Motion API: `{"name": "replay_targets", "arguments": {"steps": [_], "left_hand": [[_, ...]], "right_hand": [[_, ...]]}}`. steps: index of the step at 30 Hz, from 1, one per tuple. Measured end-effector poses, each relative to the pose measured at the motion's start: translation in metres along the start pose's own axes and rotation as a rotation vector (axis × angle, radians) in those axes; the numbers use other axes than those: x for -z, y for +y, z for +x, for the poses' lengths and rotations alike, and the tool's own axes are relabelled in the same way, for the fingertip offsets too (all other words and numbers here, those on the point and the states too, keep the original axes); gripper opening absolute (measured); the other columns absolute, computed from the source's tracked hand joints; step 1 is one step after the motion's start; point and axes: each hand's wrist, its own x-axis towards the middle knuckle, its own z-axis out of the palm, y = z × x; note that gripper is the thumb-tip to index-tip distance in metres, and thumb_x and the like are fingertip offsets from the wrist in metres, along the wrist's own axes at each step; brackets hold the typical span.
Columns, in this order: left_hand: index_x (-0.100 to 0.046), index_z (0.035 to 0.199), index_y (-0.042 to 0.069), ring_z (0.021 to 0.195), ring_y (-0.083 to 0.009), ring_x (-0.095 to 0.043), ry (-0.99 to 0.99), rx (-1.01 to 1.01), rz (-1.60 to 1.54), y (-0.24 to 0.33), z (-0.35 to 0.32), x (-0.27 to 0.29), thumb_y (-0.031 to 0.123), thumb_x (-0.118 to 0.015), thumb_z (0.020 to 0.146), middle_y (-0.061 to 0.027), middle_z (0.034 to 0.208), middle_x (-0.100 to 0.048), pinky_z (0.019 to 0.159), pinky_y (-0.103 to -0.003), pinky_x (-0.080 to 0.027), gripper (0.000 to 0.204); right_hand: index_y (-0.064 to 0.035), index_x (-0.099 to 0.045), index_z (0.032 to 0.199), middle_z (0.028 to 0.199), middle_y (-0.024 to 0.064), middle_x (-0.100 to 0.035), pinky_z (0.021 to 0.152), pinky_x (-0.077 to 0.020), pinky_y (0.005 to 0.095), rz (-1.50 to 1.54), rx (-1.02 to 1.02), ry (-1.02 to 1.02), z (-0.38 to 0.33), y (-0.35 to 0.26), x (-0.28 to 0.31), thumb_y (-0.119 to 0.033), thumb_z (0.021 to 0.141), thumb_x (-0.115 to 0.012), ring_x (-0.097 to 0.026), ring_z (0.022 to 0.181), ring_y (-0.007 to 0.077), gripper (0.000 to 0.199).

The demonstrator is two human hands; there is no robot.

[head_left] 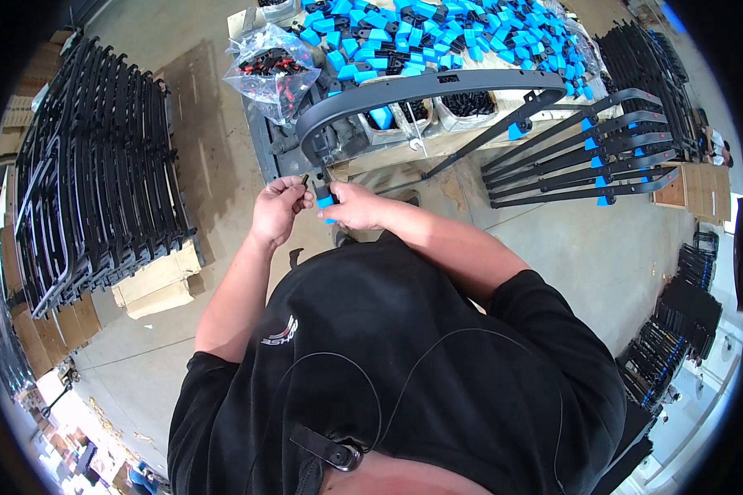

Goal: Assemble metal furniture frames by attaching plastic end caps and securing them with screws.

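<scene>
In front of me a bent black metal frame (437,82) arches over the near edge of the workbench. At its near left end is a blue-and-black plastic piece (325,200). My right hand (357,206) is closed around that piece, thumb and fingers against it. Just to the left, my left hand (277,211) pinches a small dark bolt-like part (305,180) between thumb and fingertips, a short gap from the blue piece. How the piece sits on the tube is partly hidden by my right fingers.
Blue-and-black plastic pieces (470,33) heap up on the bench, beside a clear bag (274,74) of red and black parts. A wrench (415,142) lies near bins of black hardware (469,106). Black frames stand stacked left (99,165); several frames with blue pieces (582,169) are at right.
</scene>
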Motion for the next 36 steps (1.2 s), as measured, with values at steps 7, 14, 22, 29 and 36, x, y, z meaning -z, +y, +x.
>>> {"name": "replay_targets", "arguments": {"steps": [7,14,22,29,36], "left_hand": [[-0.061,0.113,-0.004,0.079,-0.0184,-0.067,-0.036,-0.031,0.021,0.007,0.002,0.014,0.005,-0.062,0.1,-0.0093,0.094,-0.067,0.075,-0.032,-0.057,0.016],[-0.064,0.111,-0.006,0.077,-0.017,-0.066,-0.014,-0.021,0.06,0.003,0.008,0.004,0.006,-0.063,0.099,-0.0095,0.09,-0.068,0.071,-0.031,-0.057,0.017],[-0.067,0.102,-0.005,0.066,-0.0165,-0.064,-0.049,-0.021,0.267,0.014,0.017,0.0,0.005,-0.064,0.097,-0.0081,0.078,-0.067,0.065,-0.029,-0.053,0.012],[-0.066,0.1,0.0,0.067,-0.0115,-0.06,-0.175,0.096,-0.14,0.006,0.03,0.01,0.015,-0.065,0.101,-0.0048,0.082,-0.066,0.062,-0.024,-0.051,0.015],[-0.065,0.101,0.004,0.07,-0.0089,-0.059,-0.004,0.125,-0.429,-0.015,0.027,0.004,0.02,-0.065,0.102,-0.0033,0.085,-0.064,0.062,-0.019,-0.051,0.016]], "right_hand": [[0.0062,-0.063,0.112,0.098,0.014,-0.07,0.079,-0.0546,0.0339,-0.028,0.175,0.186,0.013,0.024,-0.003,-0.031,0.082,-0.082,-0.067,0.086,0.0183,0.052],[0.0025,-0.063,0.118,0.099,0.005,-0.068,0.079,-0.051,0.0299,0.174,0.13,0.187,0.025,0.029,-0.004,-0.016,0.085,-0.08,-0.062,0.09,0.0121,0.041],[-0.0034,-0.061,0.118,0.091,0.0005,-0.062,0.067,-0.0438,0.0258,0.363,0.094,0.157,0.025,0.02,0.0,-0.012,0.083,-0.079,-0.054,0.078,0.0089,0.04],[-0.0034,-0.064,0.114,0.095,0.0025,-0.064,0.069,-0.0454,0.0265,0.338,0.036,0.129,0.019,0.019,0.006,-0.021,0.085,-0.078,-0.055,0.082,0.01,0.037],[-0.0028,-0.066,0.113,0.093,0.003,-0.066,0.066,-0.0469,0.0259,0.483,0.045,0.095,0.019,0.026,0.004,-0.026,0.087,-0.078,-0.059,0.079,0.0105,0.037]]}}
